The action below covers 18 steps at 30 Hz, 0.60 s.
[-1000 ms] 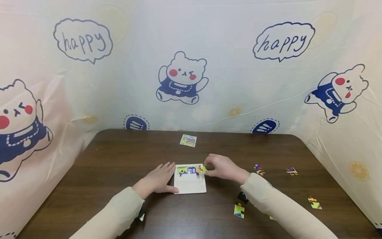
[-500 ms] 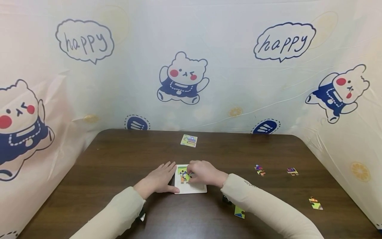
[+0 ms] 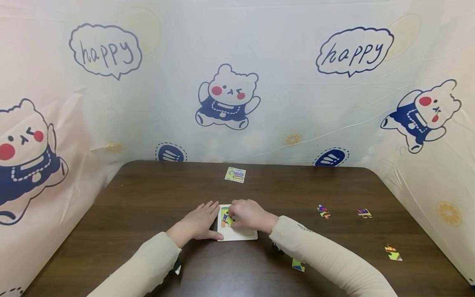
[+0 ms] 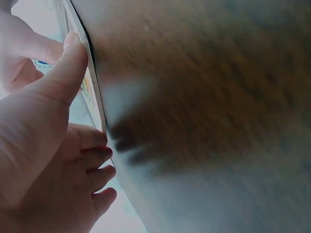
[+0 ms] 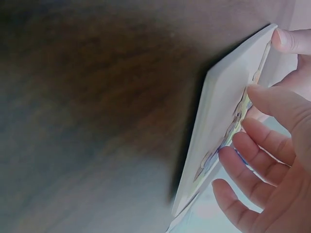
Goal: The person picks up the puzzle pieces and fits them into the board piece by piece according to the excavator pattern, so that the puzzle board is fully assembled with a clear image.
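Note:
A white puzzle tray (image 3: 237, 235) lies in the middle of the table, with joined picture pieces (image 3: 225, 224) along its far side. My left hand (image 3: 196, 222) rests against the tray's left edge, fingers extended and thumb on the near corner; the left wrist view shows the thumb (image 4: 73, 63) on the rim. Over the tray, my right hand (image 3: 249, 215) pinches a green puzzle piece down among the others. Its thumb and fingers touch the pieces in the right wrist view, where the tray (image 5: 214, 102) lies flat. The right hand hides most of the pinched piece.
A picture card (image 3: 235, 175) lies beyond the tray. Loose puzzle pieces lie to the right: a purple one (image 3: 323, 211), another purple one (image 3: 365, 213), an orange-green one (image 3: 393, 253), and a green one (image 3: 298, 265) partly behind the right sleeve (image 3: 326, 247).
My right hand has carried the green piece from the tray's right edge leftward over the tray, then shifted slightly further left. The left hand has stayed at the tray's edge.

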Motion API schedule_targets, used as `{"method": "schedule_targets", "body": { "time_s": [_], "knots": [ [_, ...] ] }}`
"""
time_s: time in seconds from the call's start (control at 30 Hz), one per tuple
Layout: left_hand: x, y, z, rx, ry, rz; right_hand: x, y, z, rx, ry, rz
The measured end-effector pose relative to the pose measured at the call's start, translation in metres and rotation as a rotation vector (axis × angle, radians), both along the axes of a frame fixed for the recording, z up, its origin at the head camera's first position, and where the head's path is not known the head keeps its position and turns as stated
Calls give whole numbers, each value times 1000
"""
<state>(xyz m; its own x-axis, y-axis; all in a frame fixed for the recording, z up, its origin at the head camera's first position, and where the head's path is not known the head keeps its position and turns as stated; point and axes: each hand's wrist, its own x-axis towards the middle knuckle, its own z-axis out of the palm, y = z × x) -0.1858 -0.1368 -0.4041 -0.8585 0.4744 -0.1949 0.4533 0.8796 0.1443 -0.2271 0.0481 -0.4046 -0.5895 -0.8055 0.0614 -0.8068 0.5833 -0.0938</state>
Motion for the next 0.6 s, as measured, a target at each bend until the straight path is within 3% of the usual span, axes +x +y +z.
{"method": "schedule_targets", "body": {
  "time_s": [0.27,0.6],
  "knots": [
    [0,0,1,2,5,-10,1,2,-2,-42,-2,75],
    [0,0,0,9,-5,2,-3,-2,-8,-19,11,84]
  ]
}}
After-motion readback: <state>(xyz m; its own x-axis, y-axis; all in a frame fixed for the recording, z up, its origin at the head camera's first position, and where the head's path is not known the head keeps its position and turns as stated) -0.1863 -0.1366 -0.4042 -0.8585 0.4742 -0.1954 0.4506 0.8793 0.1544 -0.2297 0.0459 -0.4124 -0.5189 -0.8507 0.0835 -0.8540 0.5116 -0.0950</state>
